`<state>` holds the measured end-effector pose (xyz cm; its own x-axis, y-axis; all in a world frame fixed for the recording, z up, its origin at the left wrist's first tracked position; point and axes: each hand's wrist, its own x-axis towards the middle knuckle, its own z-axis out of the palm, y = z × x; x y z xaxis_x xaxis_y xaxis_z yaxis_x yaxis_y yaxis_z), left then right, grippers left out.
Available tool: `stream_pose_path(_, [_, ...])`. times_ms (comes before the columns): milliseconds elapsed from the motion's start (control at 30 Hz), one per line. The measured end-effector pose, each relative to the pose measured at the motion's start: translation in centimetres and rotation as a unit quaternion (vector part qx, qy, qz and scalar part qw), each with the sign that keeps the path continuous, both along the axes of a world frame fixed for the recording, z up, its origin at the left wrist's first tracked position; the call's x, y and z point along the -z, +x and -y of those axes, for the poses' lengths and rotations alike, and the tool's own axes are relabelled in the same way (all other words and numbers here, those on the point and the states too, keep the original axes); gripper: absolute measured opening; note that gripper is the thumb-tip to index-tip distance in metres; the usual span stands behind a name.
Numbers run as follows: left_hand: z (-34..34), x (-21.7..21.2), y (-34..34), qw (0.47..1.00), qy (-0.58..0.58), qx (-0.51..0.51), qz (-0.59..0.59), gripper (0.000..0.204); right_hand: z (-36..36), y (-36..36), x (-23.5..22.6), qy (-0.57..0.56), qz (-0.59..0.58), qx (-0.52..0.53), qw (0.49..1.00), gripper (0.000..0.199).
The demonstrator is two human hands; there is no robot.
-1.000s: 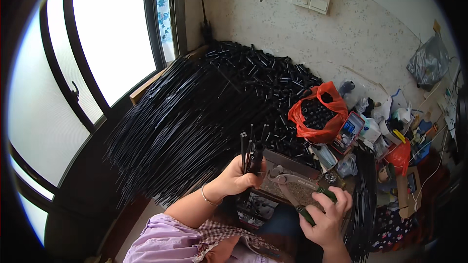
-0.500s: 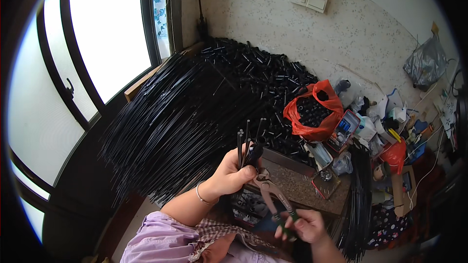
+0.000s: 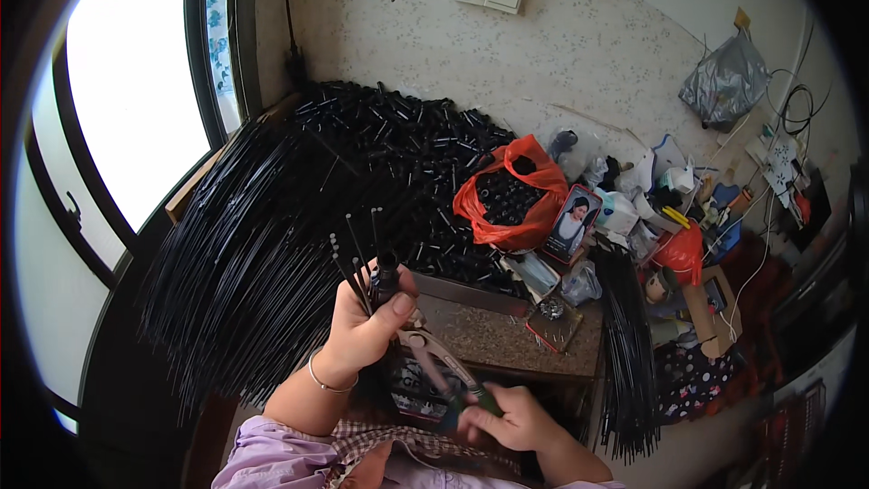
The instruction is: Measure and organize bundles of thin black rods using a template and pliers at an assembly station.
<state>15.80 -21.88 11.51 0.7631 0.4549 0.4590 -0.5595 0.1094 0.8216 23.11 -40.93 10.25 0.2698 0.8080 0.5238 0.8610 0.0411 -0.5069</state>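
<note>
In front of me, my left hand (image 3: 367, 330) is closed around several thin black rods (image 3: 355, 258) and a short black tubular piece (image 3: 386, 270), which all point upward. My right hand (image 3: 514, 418) grips a pair of pliers (image 3: 439, 355) by green handles, which stand apart. The jaws of the pliers are beside my left thumb, at the lower end of the tubular piece. My fingers hide what, if anything, lies between them.
A large bundle of long black rods (image 3: 235, 263) lies at left. Behind are heaped short black tubes (image 3: 407, 131) and a red bag (image 3: 516, 231) of black parts. A phone (image 3: 572, 222) with a lit screen lies beside it. More rods (image 3: 629, 353) hang over the brown tabletop's (image 3: 489, 330) right end.
The view has swung right, so the room sits farther left in the picture. My left hand keeps its hold; my right hand and the pliers' handles have turned. The phone's screen shows another picture.
</note>
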Motion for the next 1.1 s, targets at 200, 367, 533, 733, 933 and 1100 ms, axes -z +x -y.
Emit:
stream_pose_path(200, [0.2,0.2,-1.1,0.997,-0.014,0.051,-0.057,0.015,-1.2,-2.1,2.3,-0.098,-0.238,0.034,0.966,0.032])
stream_pose_path(367, [-1.4,1.3,-2.5,0.995,0.099,0.000,-0.027,0.046,-1.2,-2.3,1.1,0.031,0.189,0.205,0.960,0.041])
stream_pose_path(533, [-1.8,1.5,-2.6,0.991,0.100,0.094,0.001,0.051,-0.6,-4.4,3.7,-0.176,-0.745,-0.203,0.610,0.036])
stream_pose_path(733, [-1.4,1.6,-0.7,0.994,0.093,0.041,-0.051,0.054,-2.5,-2.0,4.8,-0.168,-0.463,-0.090,0.866,0.042])
stream_pose_path(933, [-1.8,2.1,-0.2,0.995,0.034,0.044,-0.077,0.059,-1.4,-0.5,2.6,-0.006,0.073,0.089,0.993,0.024])
stream_pose_path(1100, [-1.7,2.0,0.1,0.991,0.076,0.106,-0.004,0.054,-1.5,-2.0,3.1,-0.188,-0.348,0.019,0.918,0.027])
